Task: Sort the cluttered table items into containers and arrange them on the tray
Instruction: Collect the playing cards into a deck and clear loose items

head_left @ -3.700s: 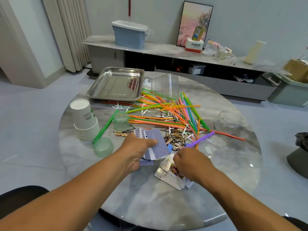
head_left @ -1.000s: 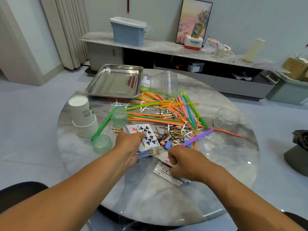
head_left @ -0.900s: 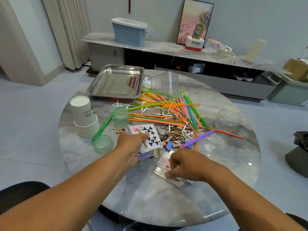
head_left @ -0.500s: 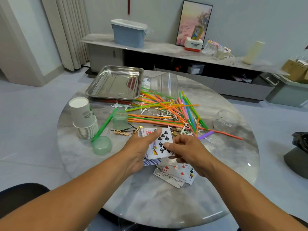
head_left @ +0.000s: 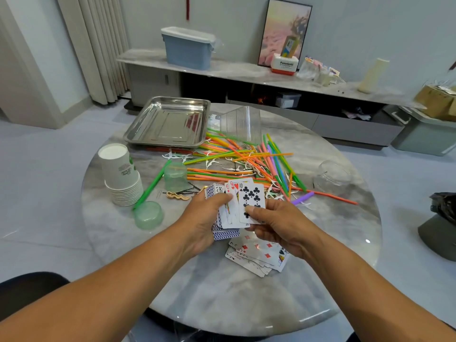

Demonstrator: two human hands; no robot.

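Observation:
A fan of playing cards [head_left: 240, 201] is held above the round marble table [head_left: 222, 297], a ten of clubs at its front. My left hand [head_left: 204, 215] grips the fan from the left. My right hand [head_left: 274, 220] pinches the ten of clubs at its lower edge. A loose pile of face-up cards [head_left: 259, 255] lies on the table just below my right hand. An empty steel tray [head_left: 170, 122] sits at the table's far left.
Coloured straws [head_left: 249, 161] and white floss picks lie scattered mid-table. A clear ribbed box [head_left: 243, 124] stands beside the tray, and a clear jar [head_left: 333, 177] at the right. Stacked paper cups [head_left: 121, 174], two green plastic cups [head_left: 149, 214] and hairpins [head_left: 177, 195] are on the left.
My right hand left the loose pile and rose to the fan in my left hand, adding cards. The fan moved right and up, and now shows its faces instead of blue backs.

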